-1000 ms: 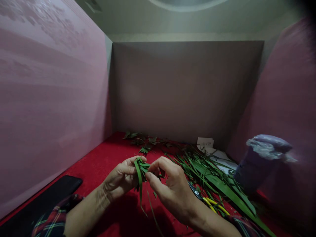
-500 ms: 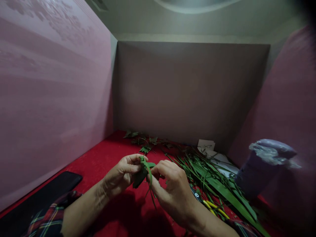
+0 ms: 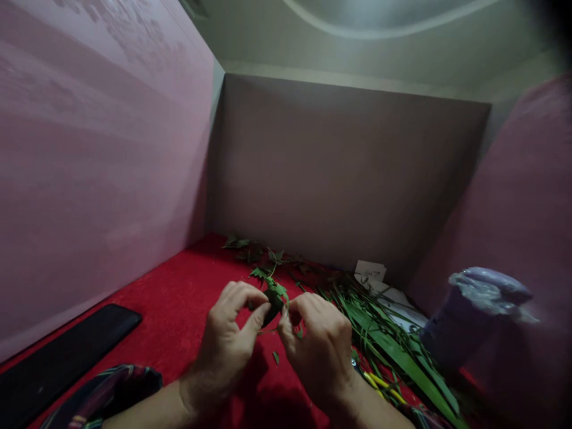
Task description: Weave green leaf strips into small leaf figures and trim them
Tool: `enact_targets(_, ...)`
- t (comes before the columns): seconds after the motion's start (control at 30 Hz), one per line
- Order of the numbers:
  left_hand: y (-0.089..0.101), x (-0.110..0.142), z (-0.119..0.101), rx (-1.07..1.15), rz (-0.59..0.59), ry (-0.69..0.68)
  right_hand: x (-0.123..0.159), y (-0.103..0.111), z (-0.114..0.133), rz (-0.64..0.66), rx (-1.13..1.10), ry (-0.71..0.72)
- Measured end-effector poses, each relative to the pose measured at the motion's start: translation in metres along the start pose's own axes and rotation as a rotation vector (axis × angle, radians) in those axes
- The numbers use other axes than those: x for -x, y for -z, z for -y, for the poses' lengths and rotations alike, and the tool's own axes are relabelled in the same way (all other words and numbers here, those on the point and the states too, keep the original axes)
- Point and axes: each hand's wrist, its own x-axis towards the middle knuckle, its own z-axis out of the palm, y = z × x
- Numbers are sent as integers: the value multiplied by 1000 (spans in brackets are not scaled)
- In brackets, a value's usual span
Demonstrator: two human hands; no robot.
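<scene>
A small bundle of green leaf [image 3: 273, 305] is held in the lower centre of the frame, raised in front of a red-covered desk [image 3: 165, 298]. Its left side, a dark folded face, is pinched between the thumb and the curled fingers of the left hand [image 3: 230, 328]. At its right edge, a narrow bright-green strip is clamped between the thumb and forefinger of the right hand [image 3: 315, 342]; the very tips there are partly hidden by the strip. The two hands are held close together but apart, with the bundle between them.

Just below the bundle, a small leaf scrap [image 3: 276, 357] is seen on the red surface. Behind the bundle, a row of lobed leaves [image 3: 276, 256] is spread along the back of the desk. To the right of centre, a heap of long green blades [image 3: 397, 345] is laid slantwise, and a tool with yellow handles [image 3: 388, 388] is partly covered by the right forearm. Beyond the heap, a white card [image 3: 370, 270] is propped near the back panel [image 3: 348, 173]. At the right of the frame, a purple container [image 3: 465, 328] is topped with crinkled clear plastic [image 3: 485, 294]. In the lower left, a flat black object [image 3: 71, 354] is placed beside the pink wall [image 3: 111, 179].
</scene>
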Motion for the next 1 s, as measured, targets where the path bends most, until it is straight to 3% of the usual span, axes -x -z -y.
enact_targets(0.1,1,5,-5,-137,12,-254,2,-1,2,-25,35,44)
enact_targets(0.2,4,6,-6,-301,16,-316,3,-1,4,-46,62,85)
enact_targets(0.27,4,6,-4,-337,35,-268,4,-1,5,-62,84,118)
enact_targets(0.47,1,9,-1,-125,132,-15,7,-1,6,-69,112,210)
enact_targets(0.7,1,10,-4,-125,151,16,8,0,8,-12,141,231)
enact_targets(1.0,1,13,-6,-122,118,65,8,-3,9,-30,109,234)
